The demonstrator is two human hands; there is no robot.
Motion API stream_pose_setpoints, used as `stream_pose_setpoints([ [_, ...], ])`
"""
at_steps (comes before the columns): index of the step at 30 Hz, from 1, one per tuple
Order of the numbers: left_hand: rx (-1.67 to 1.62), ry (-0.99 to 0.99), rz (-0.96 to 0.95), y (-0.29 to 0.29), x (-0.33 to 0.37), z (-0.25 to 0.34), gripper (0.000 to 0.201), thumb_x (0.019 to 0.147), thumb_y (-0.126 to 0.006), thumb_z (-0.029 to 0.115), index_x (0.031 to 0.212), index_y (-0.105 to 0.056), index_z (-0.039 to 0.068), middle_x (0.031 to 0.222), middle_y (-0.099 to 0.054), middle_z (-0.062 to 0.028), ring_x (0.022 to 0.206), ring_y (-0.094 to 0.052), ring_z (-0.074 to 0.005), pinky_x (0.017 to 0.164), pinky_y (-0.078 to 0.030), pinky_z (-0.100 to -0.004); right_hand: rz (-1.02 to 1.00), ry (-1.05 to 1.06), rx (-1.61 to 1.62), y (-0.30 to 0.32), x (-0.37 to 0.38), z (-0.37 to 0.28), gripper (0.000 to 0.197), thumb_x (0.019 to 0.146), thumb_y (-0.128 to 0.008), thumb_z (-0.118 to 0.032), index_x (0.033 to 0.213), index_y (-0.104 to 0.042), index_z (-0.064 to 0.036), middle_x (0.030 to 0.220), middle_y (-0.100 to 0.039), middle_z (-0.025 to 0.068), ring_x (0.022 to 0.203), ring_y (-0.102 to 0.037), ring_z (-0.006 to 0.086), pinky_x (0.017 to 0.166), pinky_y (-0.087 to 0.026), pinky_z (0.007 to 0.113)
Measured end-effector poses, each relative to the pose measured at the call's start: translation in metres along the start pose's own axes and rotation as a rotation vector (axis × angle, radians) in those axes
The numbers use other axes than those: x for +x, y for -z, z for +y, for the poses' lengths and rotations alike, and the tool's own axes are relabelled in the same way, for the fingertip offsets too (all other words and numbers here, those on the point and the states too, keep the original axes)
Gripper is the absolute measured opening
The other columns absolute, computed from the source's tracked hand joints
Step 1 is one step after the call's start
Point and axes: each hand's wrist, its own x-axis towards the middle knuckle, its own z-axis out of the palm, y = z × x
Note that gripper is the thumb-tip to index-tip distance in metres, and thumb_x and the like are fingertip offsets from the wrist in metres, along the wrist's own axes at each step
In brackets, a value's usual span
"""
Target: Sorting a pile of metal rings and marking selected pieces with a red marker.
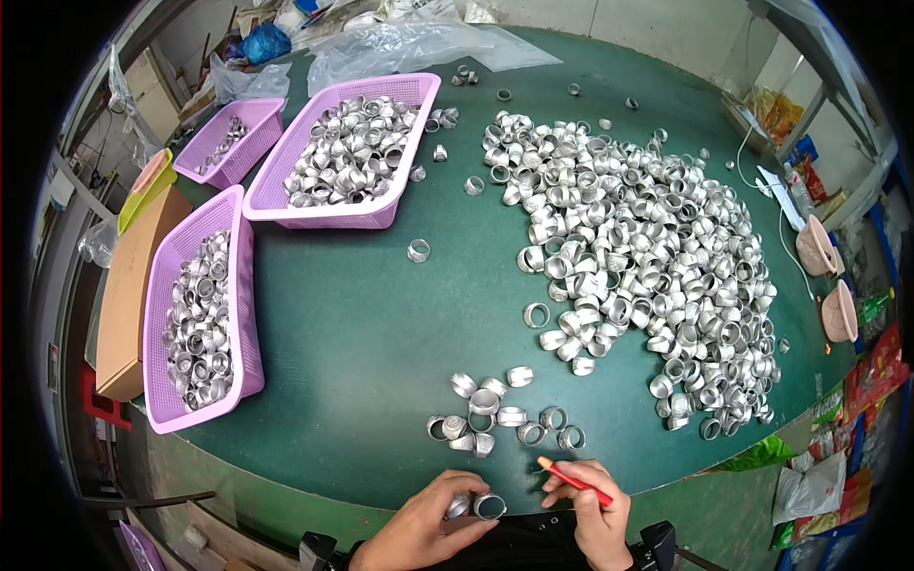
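At the table's front edge, my left hand [424, 521] is closed around two silvery metal rings [489, 506], which sit between thumb and fingers. A little to its right, my right hand [598, 519] grips a red pen-shaped tool [576, 482] with a yellow-orange tip pointing up and left. The tool and the rings are apart. Just beyond both hands lies a small loose group of similar rings [483, 401], some on their sides. A large heap of rings [638, 238] spreads over the right half of the green table [333, 333].
Purple plastic baskets hold more rings: a big one [395, 211] at the back, another [249, 352] at the left and a smaller one [271, 128] behind. A cardboard box [129, 305] stands at far left. Clear plastic sheeting [419, 52] covers the far edge. Pink cups [838, 312] stand right.
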Motion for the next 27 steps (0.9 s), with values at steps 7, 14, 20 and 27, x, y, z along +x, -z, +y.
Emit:
stream_pose_setpoints([
  [7,0.193,0.003,0.014,0.000,0.006,-0.004,0.034,0.067,-0.067,0.008,0.098,-0.054,0.002,0.087,-0.052,-0.0111,0.078,-0.052,-0.0216,0.066,-0.044,-0.0283,-0.124,-0.073,-0.204,-0.005,-0.002,0.006,0.010,0.076,-0.058,0.000,0.081,-0.050,-0.0003,0.076,-0.055,0.0044,0.069,-0.051,0.0080,0.060,-0.042,0.020],
  [14,0.294,-0.049,0.038,-0.001,0.006,-0.010,0.032,0.066,-0.065,0.008,0.096,-0.056,0.002,0.086,-0.051,-0.0113,0.073,-0.052,-0.0236,0.062,-0.044,-0.0292,-0.135,0.100,-0.366,-0.024,0.001,0.013,0.013,0.071,-0.063,0.002,0.076,-0.052,-0.0005,0.068,-0.054,0.0025,0.062,-0.048,0.0052,0.056,-0.041,0.019],
  [20,0.332,-0.032,0.035,-0.001,0.007,-0.010,0.031,0.066,-0.065,0.007,0.096,-0.056,0.002,0.087,-0.051,-0.0112,0.072,-0.053,-0.0235,0.061,-0.044,-0.0291,-0.187,0.019,-0.334,-0.024,0.001,0.016,0.013,0.070,-0.064,-0.002,0.078,-0.054,-0.0011,0.072,-0.055,0.0058,0.062,-0.050,0.0137,0.057,-0.041,0.024],
  [27,0.288,-0.032,0.037,0.001,0.007,-0.010,0.031,0.067,-0.065,0.007,0.095,-0.056,0.002,0.087,-0.051,-0.0113,0.072,-0.053,-0.0238,0.062,-0.044,-0.0293,-0.149,0.145,-0.418,-0.018,0.002,0.019,0.014,0.068,-0.064,0.001,0.078,-0.053,-0.0017,0.062,-0.054,0.0052,0.055,-0.051,0.0114,0.051,-0.042,0.024],
])
